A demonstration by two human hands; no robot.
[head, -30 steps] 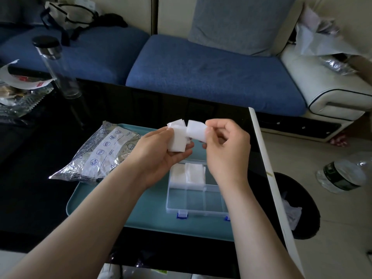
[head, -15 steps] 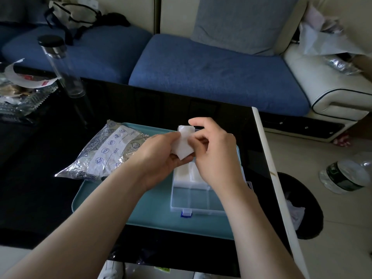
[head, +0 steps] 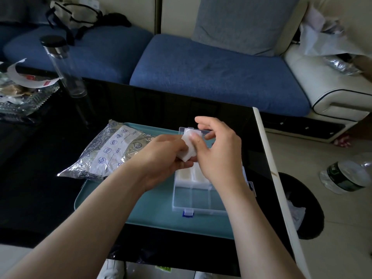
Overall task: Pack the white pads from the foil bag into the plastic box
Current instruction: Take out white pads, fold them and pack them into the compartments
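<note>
dim indoor light, dark glossy table (head: 50, 178), wide-angle bending at edges.

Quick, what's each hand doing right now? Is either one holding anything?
Left hand: holding the white pad.
Right hand: pinching the same pad, thumb on its face.

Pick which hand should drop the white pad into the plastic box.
Right, probably. The right hand pinches the white pad above the plastic box; the left hand also grips it, from beside the box.
</note>
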